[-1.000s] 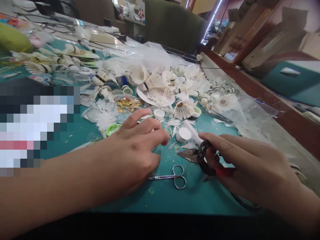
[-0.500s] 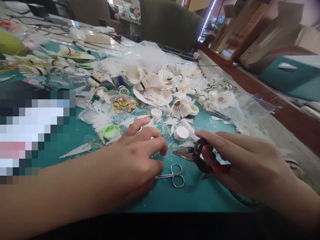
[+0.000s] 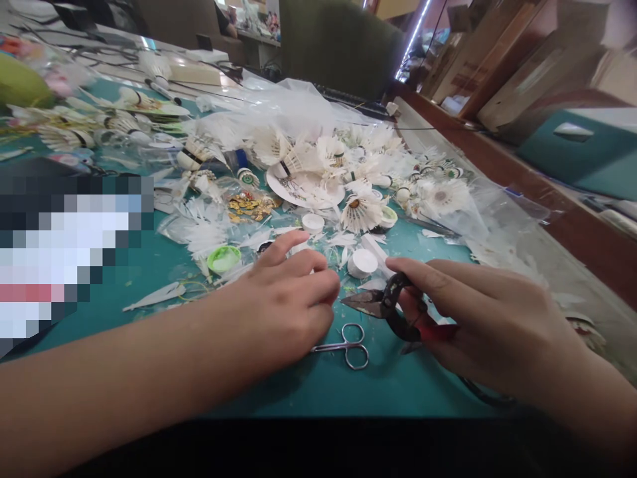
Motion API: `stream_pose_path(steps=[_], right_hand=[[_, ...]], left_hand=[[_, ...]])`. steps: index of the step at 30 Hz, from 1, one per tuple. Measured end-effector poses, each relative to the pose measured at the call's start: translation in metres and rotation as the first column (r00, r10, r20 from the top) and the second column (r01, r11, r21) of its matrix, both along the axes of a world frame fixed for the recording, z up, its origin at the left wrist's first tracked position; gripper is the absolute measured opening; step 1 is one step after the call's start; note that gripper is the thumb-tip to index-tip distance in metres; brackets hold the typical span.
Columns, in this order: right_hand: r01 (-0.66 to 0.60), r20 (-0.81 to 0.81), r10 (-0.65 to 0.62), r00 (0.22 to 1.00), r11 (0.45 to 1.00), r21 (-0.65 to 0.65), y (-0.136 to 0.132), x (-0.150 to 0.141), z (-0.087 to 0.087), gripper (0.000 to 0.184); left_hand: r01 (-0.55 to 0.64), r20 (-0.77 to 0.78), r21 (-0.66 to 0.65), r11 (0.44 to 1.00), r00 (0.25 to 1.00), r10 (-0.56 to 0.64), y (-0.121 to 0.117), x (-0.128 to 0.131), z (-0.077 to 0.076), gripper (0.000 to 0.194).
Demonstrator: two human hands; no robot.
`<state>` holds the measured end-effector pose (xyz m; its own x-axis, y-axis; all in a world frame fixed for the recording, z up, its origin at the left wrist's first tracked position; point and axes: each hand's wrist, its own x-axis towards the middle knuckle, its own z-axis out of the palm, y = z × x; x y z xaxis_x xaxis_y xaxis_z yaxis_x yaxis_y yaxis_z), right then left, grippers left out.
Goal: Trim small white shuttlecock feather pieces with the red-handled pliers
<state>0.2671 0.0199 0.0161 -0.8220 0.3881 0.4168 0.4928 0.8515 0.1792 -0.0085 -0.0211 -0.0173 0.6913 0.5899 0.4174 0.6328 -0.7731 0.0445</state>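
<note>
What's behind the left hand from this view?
Small scissors run behind the left hand: their finger loops show, but their tips are covered. Whether that hand holds anything cannot be seen.

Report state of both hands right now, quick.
Left hand: fingers curled inward; whether it holds anything cannot be told.
Right hand: closed, holding red-handled pliers.

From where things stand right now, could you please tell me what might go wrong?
The pliers in the right grip point toward the left grip, so a slip might nick it. The small scissors lie close to the left grip and could get knocked. The green-rimmed pot, also near the left grip, might tip if brushed.
</note>
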Motion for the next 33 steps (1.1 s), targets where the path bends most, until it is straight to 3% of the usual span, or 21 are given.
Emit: stream_pose_path(steps=[4, 6, 8, 11, 15, 21, 25, 30, 33], right_hand=[[0.0, 0.003, 0.0, 1.0, 1.0, -0.014, -0.001, 0.004, 0.001, 0.047], [0.014, 0.0, -0.014, 1.0, 1.0, -0.019, -0.001, 0.006, 0.003, 0.049], [0.016, -0.012, -0.016, 1.0, 0.999, -0.035, -0.001, 0.007, 0.007, 0.046], [-0.026, -0.041, 0.022, 0.999, 0.994, -0.109, -0.001, 0.006, 0.011, 0.04], [-0.056, -0.049, 0.046, 0.998, 0.976, -0.211, -0.003, 0.001, 0.012, 0.04], [-0.094, -0.112, 0.063, 0.992, 0.949, -0.301, -0.007, -0.005, 0.008, 0.044], [-0.09, -0.134, 0.046, 0.99, 0.933, -0.347, -0.006, -0.005, 0.007, 0.047], [-0.109, -0.141, 0.056, 0.988, 0.91, -0.4, -0.005, -0.005, 0.007, 0.051], [-0.095, -0.128, 0.047, 0.991, 0.911, -0.402, -0.005, -0.005, 0.007, 0.051]], left_hand=[[-0.002, -0.066, 0.152, 0.988, 0.998, 0.013, -0.003, 0.004, -0.009, 0.029], [-0.004, -0.03, 0.169, 0.986, 0.999, 0.009, -0.001, 0.003, -0.012, 0.026], [-0.032, 0.073, 0.098, 0.995, 0.997, 0.025, 0.002, 0.001, -0.011, 0.026], [-0.086, 0.296, -0.108, 0.99, 0.948, 0.114, 0.005, -0.002, 0.0, 0.024], [-0.017, 0.485, -0.351, 0.936, 0.852, 0.197, 0.004, -0.005, 0.018, 0.023], [0.106, 0.603, -0.463, 0.88, 0.765, 0.225, 0.001, -0.003, 0.019, 0.02], [0.203, 0.654, -0.554, 0.807, 0.706, 0.271, 0.0, 0.0, 0.019, 0.022], [0.237, 0.642, -0.661, 0.712, 0.67, 0.373, -0.001, 0.003, 0.026, 0.032], [0.257, 0.647, -0.673, 0.693, 0.659, 0.384, -0.003, 0.004, 0.028, 0.033]])
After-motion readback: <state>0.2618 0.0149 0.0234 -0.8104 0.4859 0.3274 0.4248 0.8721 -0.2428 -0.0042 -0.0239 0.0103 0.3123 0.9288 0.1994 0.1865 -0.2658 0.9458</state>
